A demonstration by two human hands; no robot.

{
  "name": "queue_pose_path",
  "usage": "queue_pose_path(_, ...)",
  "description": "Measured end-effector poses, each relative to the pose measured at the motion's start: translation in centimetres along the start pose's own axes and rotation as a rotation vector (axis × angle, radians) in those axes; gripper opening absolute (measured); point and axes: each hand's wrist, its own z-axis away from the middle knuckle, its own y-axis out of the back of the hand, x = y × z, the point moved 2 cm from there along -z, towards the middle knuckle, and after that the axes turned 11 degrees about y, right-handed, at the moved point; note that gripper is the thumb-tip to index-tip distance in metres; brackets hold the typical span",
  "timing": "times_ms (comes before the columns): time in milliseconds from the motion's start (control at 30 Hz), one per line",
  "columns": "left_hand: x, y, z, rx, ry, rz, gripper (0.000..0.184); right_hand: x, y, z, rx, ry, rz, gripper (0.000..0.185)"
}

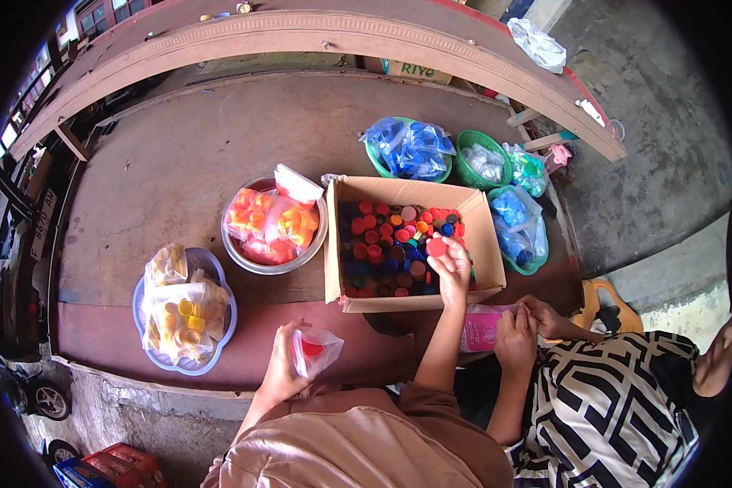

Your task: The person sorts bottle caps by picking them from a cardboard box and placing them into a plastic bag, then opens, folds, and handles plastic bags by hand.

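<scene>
One red cap point(437, 246) clamped in right hand's grip point(455, 265) over cardboard box point(485, 244); left hand's grip point(284, 356) closed around plastic bag point(327, 356)

A broad desk point(171, 130) with a worn brown top fills the middle of the space, its near strip redder beyond a straight seam. Along its far side runs a raised wooden shelf point(325, 32), its front edge carrying a patterned band, carried on short posts point(73, 142). Smooth grey concrete floor point(651, 122) spreads to the right, meeting a paler ledge point(683, 260). Rougher, blotched ground point(146, 411) shows at lower left, with a spoked wheel point(50, 401) and a red crate point(126, 465). Dark-framed windows point(98, 18) stand at upper left, where daylight is brightest.
</scene>
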Motion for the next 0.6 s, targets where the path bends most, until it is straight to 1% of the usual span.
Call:
queue_pose_path(133,0.1,-0.3,-0.1,-0.018,-0.019,-0.001,0.080,-1.9,-4.5,1.8,-0.137,0.143,-0.222,0.045)
queue_pose_path(200,-0.2,-0.5,0.0,-0.024,0.010,0.026,0.079,-2.8,-7.6,2.8,-0.322,0.147,-0.212,0.048)
queue_pose_path(233,-0.3,-0.6,0.0,-0.028,0.025,0.040,0.079,-3.8,-9.7,3.7,-0.420,0.064,-0.167,0.042)
queue_pose_path(267,0.0,-0.7,0.0,-0.021,0.022,0.034,0.078,-4.6,-11.7,3.9,-0.667,0.172,0.108,0.037)
queue_pose_path(300,0.6,-0.7,-0.2,-0.012,0.017,0.027,0.077,-5.5,-13.7,4.6,-0.858,0.200,0.252,0.034)
queue_pose_path(333,0.9,-0.7,-0.2,-0.002,0.013,0.020,0.077,-5.2,-14.6,5.8,-1.023,0.237,0.364,0.037)
queue_pose_path(367,0.8,-0.7,-0.2,-0.012,0.010,0.022,0.076,-4.8,-15.0,6.7,-1.129,0.205,0.410,0.039)
queue_pose_path(433,0.4,-0.7,-0.1,-0.026,0.004,0.023,0.076,-5.3,-15.1,5.8,-1.101,0.052,0.210,0.039)
queue_pose_path(467,0.1,-1.1,-0.1,-0.024,0.055,0.101,0.076,-5.0,-14.3,4.7,-1.014,0.080,0.209,0.040)
queue_pose_path(500,0.1,-0.9,0.0,-0.022,0.054,0.083,0.076,-4.7,-13.0,3.3,-0.922,0.136,0.333,0.036)
queue_pose_path(533,0.3,-0.6,0.0,-0.018,0.051,0.066,0.076,-5.1,-11.8,1.7,-0.799,0.231,0.526,0.033)
queue_pose_path(567,0.4,-0.4,0.1,-0.015,0.048,0.050,0.076,-4.1,-9.5,0.7,-0.612,0.095,0.679,0.027)
queue_pose_path(600,0.4,-0.4,0.2,-0.010,0.048,0.054,0.076,-3.3,-7.3,-0.4,-0.470,0.115,0.953,0.020)
